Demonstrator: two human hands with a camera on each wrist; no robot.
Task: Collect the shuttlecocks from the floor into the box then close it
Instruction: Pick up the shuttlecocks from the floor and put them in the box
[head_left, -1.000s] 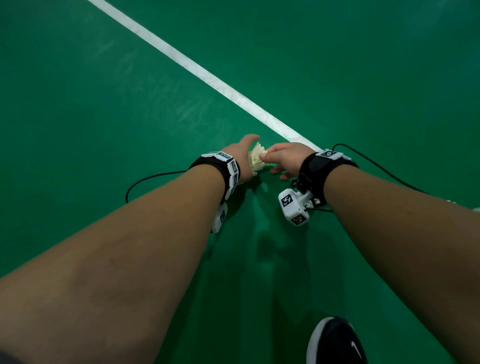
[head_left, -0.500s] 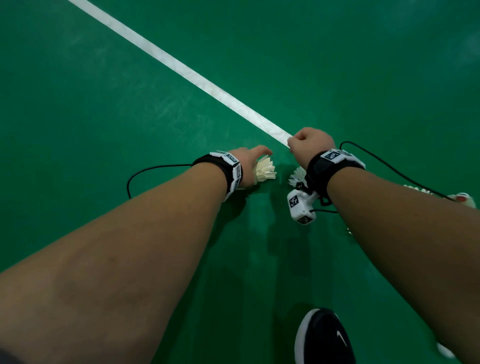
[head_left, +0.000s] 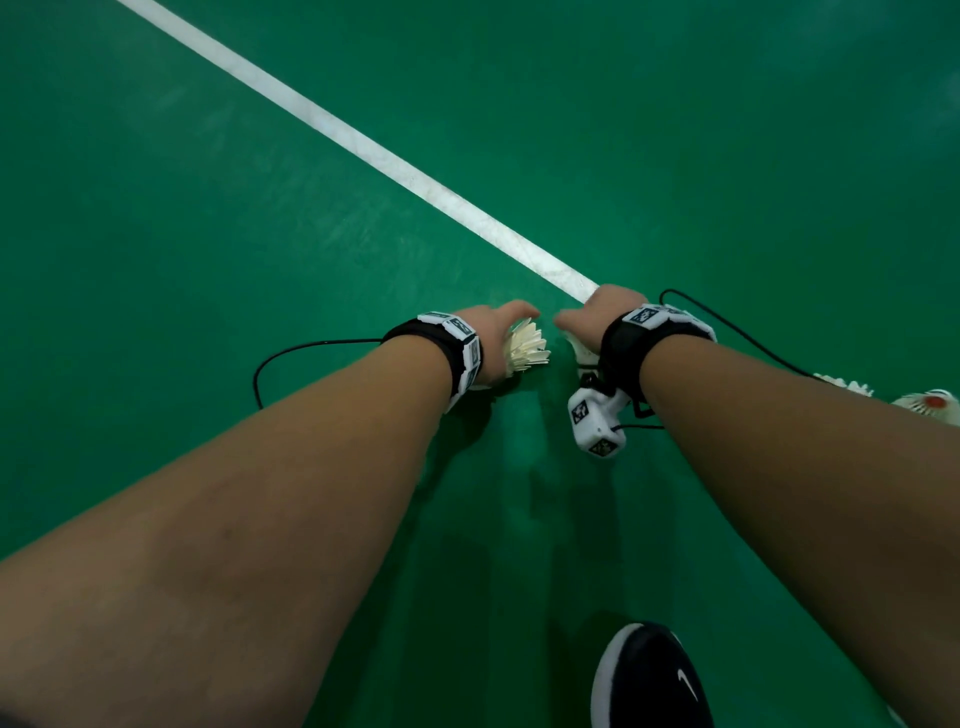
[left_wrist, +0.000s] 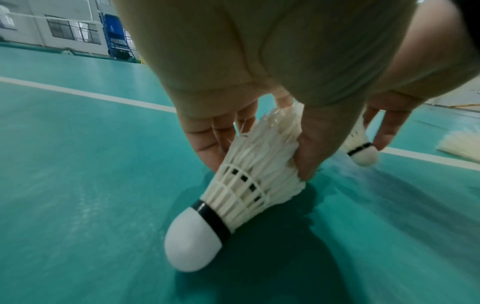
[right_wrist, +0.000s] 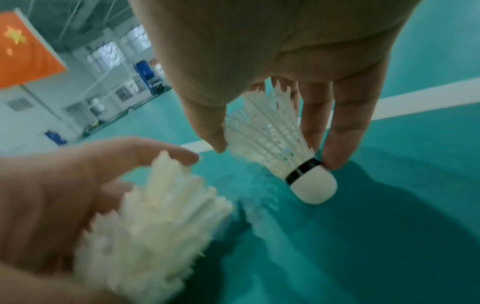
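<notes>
Both hands have parted slightly. Left hand (head_left: 491, 332) grips a shuttlecock (left_wrist: 249, 185); right hand (head_left: 597, 317) pinches another shuttlecock (right_wrist: 275, 139). Two more, perhaps, lie on the floor (head_left: 260, 208).

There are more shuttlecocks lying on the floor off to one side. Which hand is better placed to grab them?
The right hand, probably. The loose shuttlecocks lie on the floor beyond the right arm, far from the left hand. Both hands already hold a shuttlecock each, so neither is free.

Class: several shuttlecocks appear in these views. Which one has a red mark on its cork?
The shuttlecock on the floor at the far right of the head view, behind the right forearm. The shuttlecocks held by the left hand and right hand have black bands.
</notes>
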